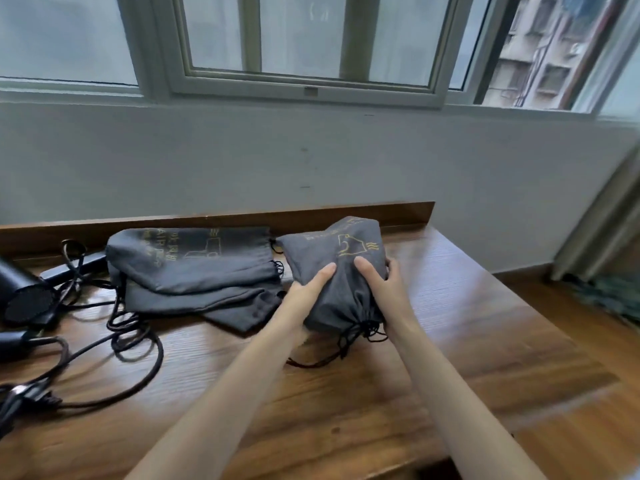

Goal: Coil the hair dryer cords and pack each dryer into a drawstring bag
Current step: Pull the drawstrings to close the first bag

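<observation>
A full bag (341,296), its drawstring mouth pulled tight and facing the person, sits near the middle of the tabletop (467,323). The left hand (306,292) and right hand (386,285) clasp it from either side, thumbs laid over the top. The right fingers curl round its side; the left ones seem tucked beneath. Just left lie empty bags (194,268), then loose cords (138,344) and a hair dryer (24,296)
</observation>
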`<state>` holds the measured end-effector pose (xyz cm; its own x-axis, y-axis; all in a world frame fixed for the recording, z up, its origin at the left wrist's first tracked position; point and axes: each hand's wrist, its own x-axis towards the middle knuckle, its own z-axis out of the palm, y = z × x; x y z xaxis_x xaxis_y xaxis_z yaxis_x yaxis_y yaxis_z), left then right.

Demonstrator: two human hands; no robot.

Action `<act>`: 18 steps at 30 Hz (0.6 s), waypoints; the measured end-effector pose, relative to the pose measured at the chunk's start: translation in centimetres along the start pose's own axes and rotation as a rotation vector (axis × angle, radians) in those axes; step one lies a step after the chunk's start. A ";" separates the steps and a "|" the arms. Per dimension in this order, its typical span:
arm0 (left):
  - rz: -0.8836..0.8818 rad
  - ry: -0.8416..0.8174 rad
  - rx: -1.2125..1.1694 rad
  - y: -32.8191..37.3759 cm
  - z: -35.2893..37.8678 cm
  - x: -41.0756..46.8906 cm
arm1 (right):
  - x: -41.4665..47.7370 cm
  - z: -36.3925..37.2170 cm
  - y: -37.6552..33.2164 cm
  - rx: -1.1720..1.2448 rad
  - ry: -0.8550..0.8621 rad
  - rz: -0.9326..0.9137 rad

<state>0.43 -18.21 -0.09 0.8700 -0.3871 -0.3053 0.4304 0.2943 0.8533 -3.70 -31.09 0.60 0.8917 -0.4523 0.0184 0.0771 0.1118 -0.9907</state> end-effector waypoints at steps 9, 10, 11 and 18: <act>-0.043 -0.119 0.028 -2.4 9.6 6.7 | 6.5 -9.9 -0.6 0.065 0.207 0.187; -0.045 -0.123 0.034 -2.7 10.5 7.6 | 7.7 -10.8 -0.5 0.045 0.242 0.185; -0.046 -0.128 0.040 -2.9 11.4 8.6 | 8.8 -11.6 -0.4 0.014 0.271 0.172; 0.010 -0.159 0.109 -4.1 16.2 15.7 | 15.9 -16.1 -0.8 -0.130 0.381 0.068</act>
<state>8.39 -39.68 -1.56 0.8215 -0.5202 -0.2334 0.3856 0.2054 0.8995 3.26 -52.62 -0.45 0.6617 -0.7460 -0.0751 -0.0555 0.0512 -0.9971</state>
